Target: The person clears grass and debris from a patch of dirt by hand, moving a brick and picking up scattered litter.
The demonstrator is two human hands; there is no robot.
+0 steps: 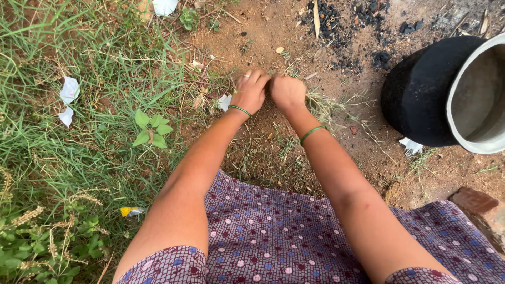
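Note:
Both arms reach forward over bare brown soil. My left hand (251, 90) and my right hand (287, 92) are side by side, fingers curled down into a clump of dry grass (321, 102) at the ground. Each wrist wears a thin green bangle. The fingertips are hidden by the hands, so what they grip is only partly visible; grass stalks stick out to the right of my right hand. A soot-blackened metal pot (431, 94) lies on its side to the right, its pale inside facing the camera.
Green grass and weeds (79, 131) fill the left. White paper scraps (69, 89) and a yellow wrapper (131, 211) lie in it. Black charcoal bits (336, 21) are scattered at the top. A brick (481, 208) sits at lower right. My purple dotted garment (273, 231) covers the bottom.

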